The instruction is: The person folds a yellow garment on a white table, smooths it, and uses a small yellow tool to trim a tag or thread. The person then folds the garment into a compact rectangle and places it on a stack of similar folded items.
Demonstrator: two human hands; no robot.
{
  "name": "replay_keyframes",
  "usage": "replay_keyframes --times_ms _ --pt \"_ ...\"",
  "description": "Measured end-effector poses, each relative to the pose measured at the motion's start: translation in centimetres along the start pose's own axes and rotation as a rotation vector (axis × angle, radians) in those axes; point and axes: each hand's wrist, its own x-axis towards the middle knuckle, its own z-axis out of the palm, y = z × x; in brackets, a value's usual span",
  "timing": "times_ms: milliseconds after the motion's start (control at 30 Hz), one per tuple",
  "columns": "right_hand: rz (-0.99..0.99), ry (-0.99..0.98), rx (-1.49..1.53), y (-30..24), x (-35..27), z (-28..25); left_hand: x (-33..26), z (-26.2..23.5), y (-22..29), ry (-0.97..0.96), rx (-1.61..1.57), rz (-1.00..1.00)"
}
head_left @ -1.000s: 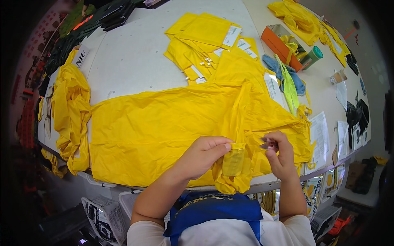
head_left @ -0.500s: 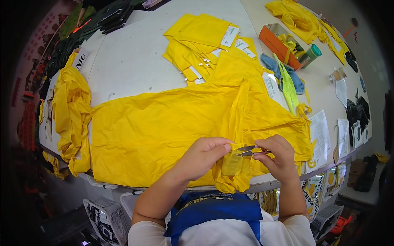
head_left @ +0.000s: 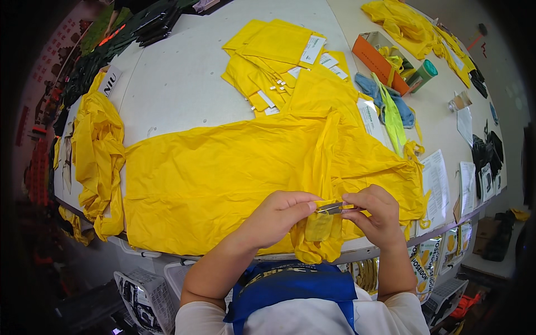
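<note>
— What is held at the near edge of the table?

— A small metal thread snipper, thin and pointed, is pinched in the right hand, its fingers closed tightly round it; a fold of the yellow garment is gripped between thumb and fingers of the left hand, just beside the blades; a small yellow pocket-like flap hangs directly beneath.

— How is the fabric seen?

— It is spread flat across the pale, smooth tabletop; thin, crinkled and slightly glossy; a gathered ridge runs up its middle.

— And around it?

— A rumpled yellow heap is draped over the left edge; folded yellow pieces with white tags are stacked further back; an orange box, a blue cloth and a green-capped bottle are seen to the right; printed paper sheets lie near the right edge.
</note>
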Motion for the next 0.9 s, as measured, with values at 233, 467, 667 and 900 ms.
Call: replay_keyframes --times_ms 233,467,667,900 --pt "0.162 0.126 0.333 1.8 -1.1 1.1 0.4 -0.3 -0.6 0.007 -0.089 -0.018" --pt "0.563 0.382 0.697 10.2 0.2 1.1 0.3 -0.4 0.1 0.114 0.224 0.072" --pt "0.941 0.36 -0.681 31.8 -1.3 -7.2 -0.6 -2.8 -1.6 0.193 -0.103 0.034" --pt "0.326 -0.334 0.875 11.4 -0.3 3.6 0.0 -2.2 -2.0 0.317 -0.221 0.198"
